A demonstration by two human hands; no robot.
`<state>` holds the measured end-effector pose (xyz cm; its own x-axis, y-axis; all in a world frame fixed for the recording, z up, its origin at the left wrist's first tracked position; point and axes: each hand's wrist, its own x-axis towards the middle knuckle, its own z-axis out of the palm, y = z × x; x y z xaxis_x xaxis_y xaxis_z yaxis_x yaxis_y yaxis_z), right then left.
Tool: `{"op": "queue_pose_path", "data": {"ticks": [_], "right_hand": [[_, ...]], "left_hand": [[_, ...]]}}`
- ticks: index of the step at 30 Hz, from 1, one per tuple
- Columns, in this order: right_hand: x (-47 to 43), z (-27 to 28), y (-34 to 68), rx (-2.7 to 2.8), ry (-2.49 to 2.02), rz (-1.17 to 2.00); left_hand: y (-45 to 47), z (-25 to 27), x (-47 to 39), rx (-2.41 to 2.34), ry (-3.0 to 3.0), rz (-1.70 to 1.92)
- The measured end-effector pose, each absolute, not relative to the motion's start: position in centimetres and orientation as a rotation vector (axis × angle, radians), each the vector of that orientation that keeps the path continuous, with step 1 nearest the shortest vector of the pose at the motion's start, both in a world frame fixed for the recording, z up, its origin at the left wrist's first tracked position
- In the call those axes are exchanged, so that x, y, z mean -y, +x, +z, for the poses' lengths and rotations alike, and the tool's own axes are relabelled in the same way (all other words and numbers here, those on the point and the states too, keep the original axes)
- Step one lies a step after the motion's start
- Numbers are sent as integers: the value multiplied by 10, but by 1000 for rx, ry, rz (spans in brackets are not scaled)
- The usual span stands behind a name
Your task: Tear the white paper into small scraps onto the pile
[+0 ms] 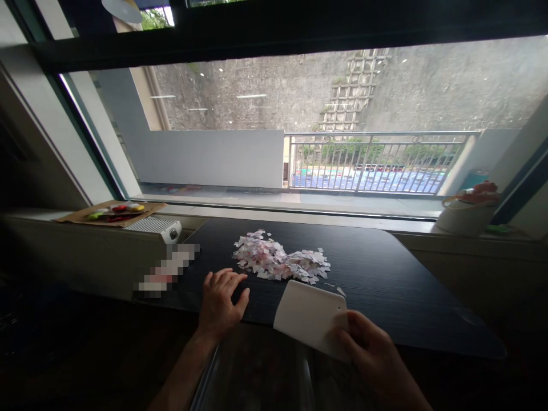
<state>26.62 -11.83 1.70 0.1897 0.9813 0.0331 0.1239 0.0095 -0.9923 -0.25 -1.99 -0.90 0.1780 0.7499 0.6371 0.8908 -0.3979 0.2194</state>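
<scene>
A heap of small paper scraps (263, 256), whitish and pink, spreads over the dark table (363, 257). My right hand (368, 342) grips a flat white plastic scraper (310, 314) by its right end, between thumb and fingers. The scraper is tilted at the table's front edge, just short of the heap. A few loose scraps (341, 291) lie beyond its right corner. Left of the heap, my left hand (222, 299) is at the table's front edge with its fingers apart, holding nothing. Below the edge, between my forearms, shows the rim of what looks like a clear container (308, 371), mostly in shadow.
A blurred-out patch (171, 271) covers something at the table's left end. On the sill to the left lie a brown board (72, 214) with colourful pieces and a white slatted unit (156, 227). A white pot-like object (462, 217) stands right. Behind the table is a large window.
</scene>
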Motion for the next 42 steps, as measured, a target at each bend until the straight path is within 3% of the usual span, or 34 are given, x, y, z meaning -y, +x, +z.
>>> {"op": "queue_pose_path", "data": {"ticks": [3, 8, 12, 26, 42], "right_hand": [[123, 20, 278, 1130, -1364, 959], [118, 25, 336, 953, -1537, 575], [108, 20, 375, 969, -1575, 457], [63, 16, 381, 1192, -1376, 648], [87, 29, 388, 1250, -1514, 837]], "left_hand": [[-2, -8, 20, 1594, -2248, -1015], [-5, -12, 18, 1534, -2234, -1016], [-11, -18, 12, 1445, -2209, -1024], [-24, -21, 5, 1349, -2179, -830], [-30, -27, 6, 1414, -2261, -964]]}}
